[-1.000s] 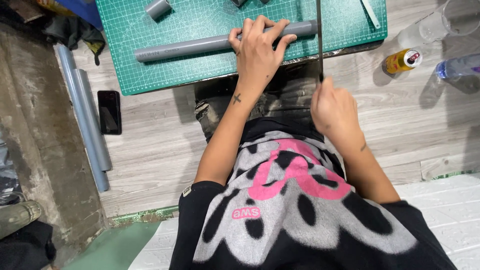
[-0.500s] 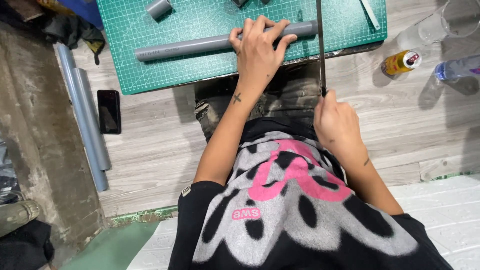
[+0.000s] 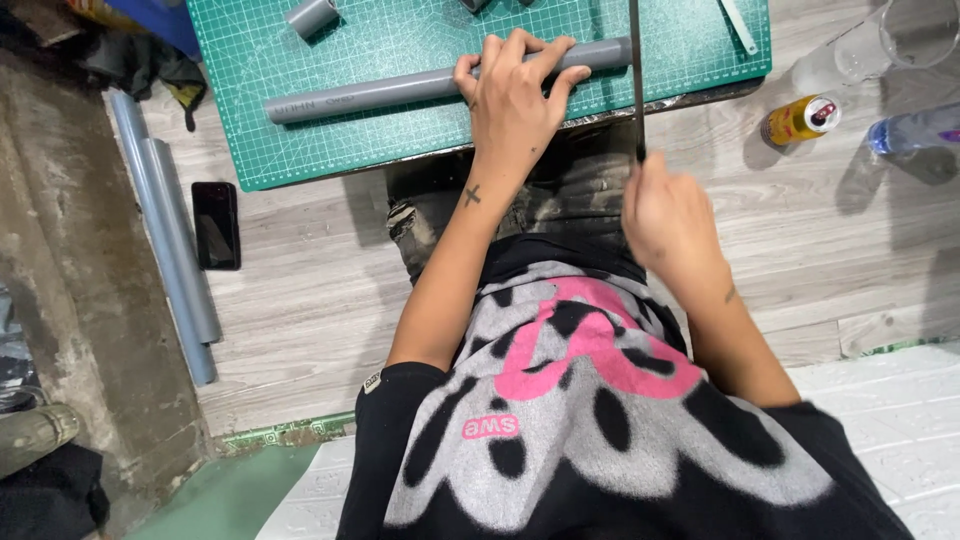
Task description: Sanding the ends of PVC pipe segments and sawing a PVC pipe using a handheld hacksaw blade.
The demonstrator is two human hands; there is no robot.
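Fingers of my left hand (image 3: 512, 100) wrap over the grey pipe (image 3: 440, 84), pinning it flat on the green mat (image 3: 300, 140) near the mat's front edge. My right hand (image 3: 672, 218) is clenched on the saw (image 3: 635, 70); blur hides the handle, so I think the blade crosses the pipe's right end. Spare pipes (image 3: 170, 240) and a phone (image 3: 216, 224) lie on open floor to the left, a can (image 3: 800, 119) to the right.

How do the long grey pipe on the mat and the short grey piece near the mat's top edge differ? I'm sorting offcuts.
The long grey pipe lies across the green mat under the left hand; the short grey piece lies free, untouched. The pipe is far longer, the piece a stub. Both are grey round tube.
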